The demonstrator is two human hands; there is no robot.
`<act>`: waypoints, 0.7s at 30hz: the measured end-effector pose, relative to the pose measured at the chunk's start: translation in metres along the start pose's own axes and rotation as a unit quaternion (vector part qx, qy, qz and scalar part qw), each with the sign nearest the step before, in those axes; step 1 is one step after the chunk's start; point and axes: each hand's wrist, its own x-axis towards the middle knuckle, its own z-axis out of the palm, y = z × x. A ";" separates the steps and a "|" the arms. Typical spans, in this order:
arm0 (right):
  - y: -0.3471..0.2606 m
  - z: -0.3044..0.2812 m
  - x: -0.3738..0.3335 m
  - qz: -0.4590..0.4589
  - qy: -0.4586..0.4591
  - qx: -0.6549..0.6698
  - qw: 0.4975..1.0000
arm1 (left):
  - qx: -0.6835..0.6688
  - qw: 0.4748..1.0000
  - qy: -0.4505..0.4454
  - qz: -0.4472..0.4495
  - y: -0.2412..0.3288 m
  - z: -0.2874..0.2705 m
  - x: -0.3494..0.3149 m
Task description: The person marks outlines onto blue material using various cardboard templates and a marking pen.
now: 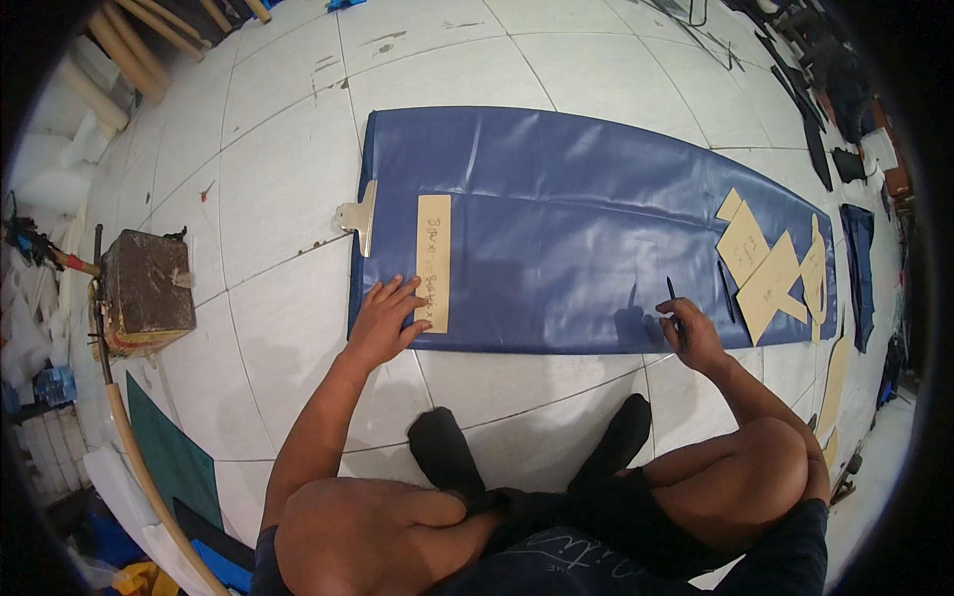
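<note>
A long sheet of blue, slightly shiny material (556,258) lies on the floor in front of me. On its left part rests a narrow tan cardboard strip (434,238) with handwriting on it. My left hand (386,320) is spread, its fingertips on the strip's lower left edge. My right hand (693,336) is closed around a dark pen (671,288), held upright over the sheet's near edge. A metal clip (360,219) grips the sheet's left edge. Several tan cardboard pattern pieces (770,283) lie overlapped at the right end, beside a dark thin tool (728,293).
White floor tiles (288,179) surround the sheet. A worn brown box (149,288) stands at the left, near a long wooden pole (149,477) and green material (169,447). Cardboard rolls (129,50) lean at the upper left. Dark strips (815,139) lie along the right.
</note>
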 end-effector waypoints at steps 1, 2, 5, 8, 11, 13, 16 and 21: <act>0.000 -0.001 0.000 0.002 -0.001 -0.002 1.000 | 0.001 1.000 -0.007 -0.002 0.001 -0.001 0.001; -0.001 -0.001 0.000 0.003 -0.004 -0.002 1.000 | 0.000 1.000 -0.008 -0.003 0.001 -0.002 0.001; -0.002 -0.002 0.001 -0.003 -0.008 0.001 1.000 | -0.003 1.000 -0.009 -0.005 0.000 -0.004 -0.001; -0.003 -0.003 0.000 -0.017 -0.004 -0.005 1.000 | -0.004 1.000 -0.010 -0.007 -0.001 -0.003 0.000; -0.002 -0.002 0.000 -0.019 -0.004 -0.012 1.000 | -0.008 1.000 -0.010 -0.012 0.000 -0.003 0.000; -0.001 -0.002 -0.001 -0.013 -0.005 -0.010 1.000 | -0.017 1.000 -0.011 -0.017 0.002 -0.003 0.000; -0.001 -0.003 0.000 -0.007 -0.010 -0.004 1.000 | -0.029 0.999 -0.007 -0.012 0.000 -0.002 0.000; -0.004 -0.003 0.000 -0.003 -0.013 0.000 1.000 | -0.025 1.000 -0.007 -0.002 -0.002 -0.002 0.000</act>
